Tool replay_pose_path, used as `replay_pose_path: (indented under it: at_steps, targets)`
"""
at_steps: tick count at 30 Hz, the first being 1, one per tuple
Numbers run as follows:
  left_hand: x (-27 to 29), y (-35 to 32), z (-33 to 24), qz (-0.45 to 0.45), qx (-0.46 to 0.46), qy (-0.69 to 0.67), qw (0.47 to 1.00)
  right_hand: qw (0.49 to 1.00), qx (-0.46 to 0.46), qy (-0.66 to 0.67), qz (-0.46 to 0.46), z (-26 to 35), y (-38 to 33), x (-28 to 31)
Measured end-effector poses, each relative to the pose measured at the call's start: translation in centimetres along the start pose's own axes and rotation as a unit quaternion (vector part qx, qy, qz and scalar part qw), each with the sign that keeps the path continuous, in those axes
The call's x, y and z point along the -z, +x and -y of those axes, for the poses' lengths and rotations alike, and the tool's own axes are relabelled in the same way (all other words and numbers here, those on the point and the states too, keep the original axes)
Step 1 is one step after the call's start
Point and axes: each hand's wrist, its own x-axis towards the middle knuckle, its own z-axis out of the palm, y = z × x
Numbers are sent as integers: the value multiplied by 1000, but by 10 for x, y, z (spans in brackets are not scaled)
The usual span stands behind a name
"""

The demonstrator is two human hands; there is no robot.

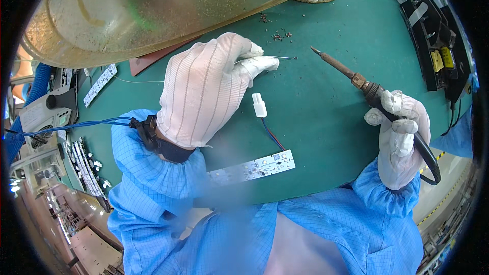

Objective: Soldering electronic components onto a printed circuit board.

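Note:
My left hand (201,89), in a white striped glove, is closed in a pinch on a thin solder wire (288,58). The wire's short end pokes out past the fingertips, and a fine length trails behind the hand to the left. In my gloved right hand (402,132) is a soldering iron (359,80), gripped by its dark handle. Its tip points up and left, a little apart from the wire end. Below and between the hands lies a white circuit board strip (270,166), joined by dark and red leads to a white plug connector (259,106).
A cloudy yellowed plastic cover (168,15) hangs over the far left. Small dark bits (280,36) lie on the green mat (326,137). Another board strip (100,85) and stacked strips (87,165) sit left. A black stand (438,46) is far right. A blue cord (86,123) runs from my left wrist.

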Motion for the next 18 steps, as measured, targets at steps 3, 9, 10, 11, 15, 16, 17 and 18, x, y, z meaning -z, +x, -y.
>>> replay_pose_path:
  at_steps: [3,9,10,11,15,16,17,18]
  targets:
    - [1,1,0,-3,3,18,1000,994,-20,-86,-69,6,1,-7]
    - [7,4,-5,5,4,31,999,995,-24,-55,-85,5,-1,-4]
    - [5,4,-6,11,7,19,1000,997,-29,-45,-60,5,-3,0]
    - [4,3,-6,12,8,20,1000,998,-34,-34,-33,4,-4,2]
    - [2,3,-5,24,-17,33,999,996,-57,-54,-37,8,-2,-3]
    - [1,4,-4,25,-19,38,999,995,-42,-67,-61,8,0,-6]
    - [1,4,-4,25,-18,40,999,993,-27,-77,-82,8,2,-9]
    - [1,5,-5,-1,-7,28,1000,994,-27,-75,-81,8,2,-10]
